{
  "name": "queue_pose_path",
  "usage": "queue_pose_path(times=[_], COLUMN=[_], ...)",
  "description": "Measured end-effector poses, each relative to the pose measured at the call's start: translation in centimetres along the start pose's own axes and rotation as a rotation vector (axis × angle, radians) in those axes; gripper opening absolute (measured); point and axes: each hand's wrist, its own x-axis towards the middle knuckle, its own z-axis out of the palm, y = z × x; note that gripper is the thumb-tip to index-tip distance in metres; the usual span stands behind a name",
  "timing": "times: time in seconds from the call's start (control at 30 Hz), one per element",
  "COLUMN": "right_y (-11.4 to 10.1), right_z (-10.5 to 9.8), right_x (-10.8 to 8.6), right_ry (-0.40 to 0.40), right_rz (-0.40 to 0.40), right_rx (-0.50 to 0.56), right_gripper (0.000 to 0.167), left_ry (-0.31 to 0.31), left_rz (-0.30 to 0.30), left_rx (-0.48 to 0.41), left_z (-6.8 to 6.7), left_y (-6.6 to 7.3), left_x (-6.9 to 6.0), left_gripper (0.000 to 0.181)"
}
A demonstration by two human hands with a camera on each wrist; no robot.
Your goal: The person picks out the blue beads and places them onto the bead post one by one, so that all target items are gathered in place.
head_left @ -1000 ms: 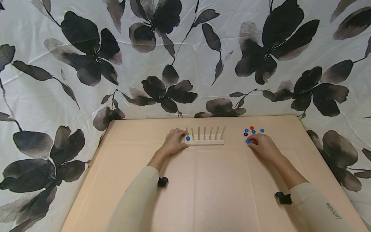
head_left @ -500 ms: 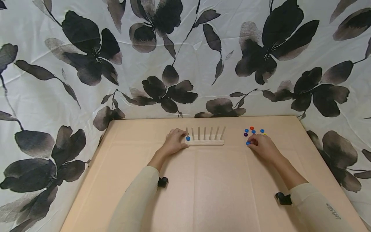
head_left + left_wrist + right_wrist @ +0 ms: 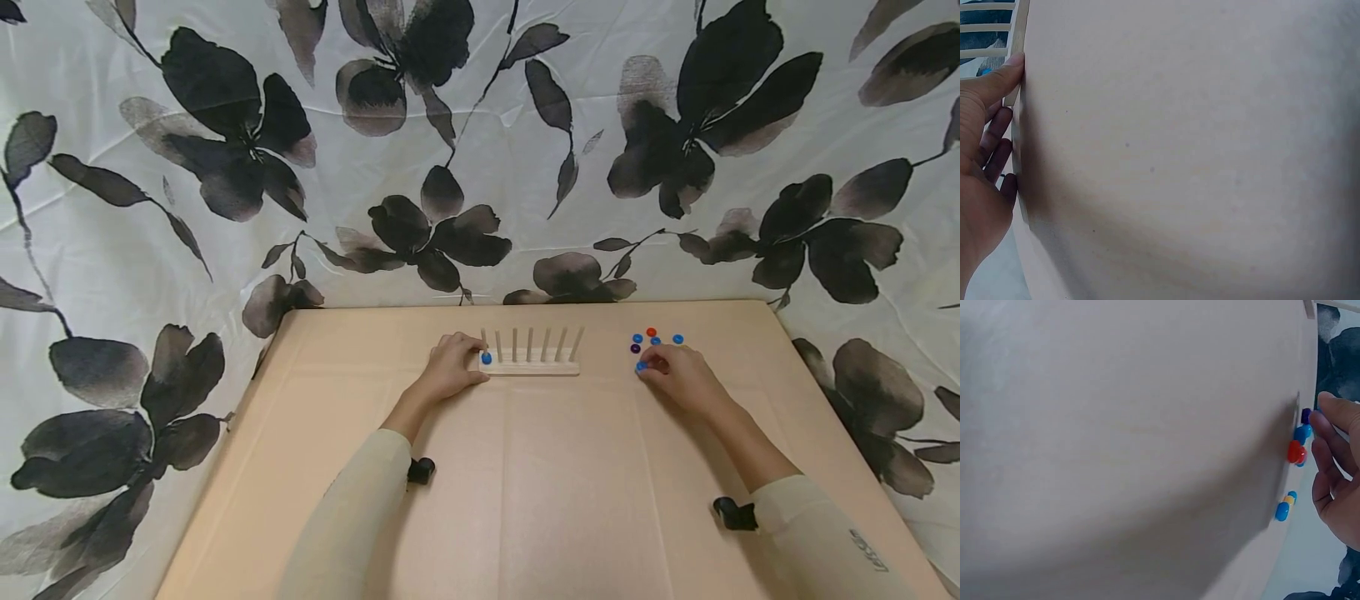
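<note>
"Head view: what's listed?"

"Peg rack (image 3: 528, 368), pale wood, seven pegs (image 3: 529, 343), one; on the table (image 3: 540, 483), near its far edge. Threaded bead (image 3: 487, 358), blue, one, at the foot of the leftmost peg. Left hand (image 3: 450, 367), its grip closed about the rack's left end. Right hand (image 3: 681, 377), well apart from the rack, its grip a pinch on the held bead (image 3: 641, 367), blue."

"Others there?"

"Loose beads, just beyond the right hand: red bead (image 3: 652, 332), purple bead (image 3: 635, 348), several blue. Floral cloth (image 3: 570, 167), black on white, behind the table."

"Left wrist view?"

"Thumb (image 3: 999, 82) against the rack's front edge; forefinger mostly hidden; remaining fingers bent, by the rack's end."

"Right wrist view?"

"Thumb and forefinger nearly together, the held bead mostly hidden there. Nearby, red, purple and blue beads clustered; a yellow bead (image 3: 1289, 500) sits between two blue, apart from that cluster."
</note>
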Motion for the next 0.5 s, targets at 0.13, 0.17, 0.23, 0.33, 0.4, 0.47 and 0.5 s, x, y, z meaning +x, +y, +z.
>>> queue_pose_path(times=[0.13, 0.17, 0.23, 0.33, 0.4, 0.47, 0.5], right_y=[-0.6, -0.8, -1.2, -1.8, -2.1, -2.5, -2.7], right_z=[-0.3, -0.4, -0.6, -0.8, -0.8, -0.9, -0.9], right_x=[0.1, 0.1, 0.2, 0.4, 0.5, 0.5, 0.6], right_ry=[0.039, 0.048, 0.061, 0.079, 0.096, 0.114, 0.119], right_rz=[-0.04, -0.048, -0.05, -0.062, -0.079, -0.1, -0.11], right_rx=[0.013, 0.013, 0.015, 0.016, 0.015, 0.012, 0.014], right_gripper=[0.022, 0.022, 0.02, 0.019, 0.018, 0.017, 0.016], left_ry=[0.003, 0.005, 0.01, 0.012, 0.009, 0.007, 0.007], left_rz=[0.0, 0.001, 0.005, 0.008, 0.006, 0.004, 0.003], left_rx=[-0.006, -0.006, -0.008, -0.005, -0.007, -0.005, -0.006], left_z=[0.0, -0.1, -0.1, -0.1, -0.1, -0.1, -0.1], left_y=[0.1, 0.1, 0.1, 0.1, 0.1, 0.2, 0.2], left_x=[-0.1, -0.1, -0.1, -0.1, -0.1, -0.1, -0.1], left_gripper=[0.055, 0.055, 0.054, 0.054, 0.054, 0.055, 0.055])
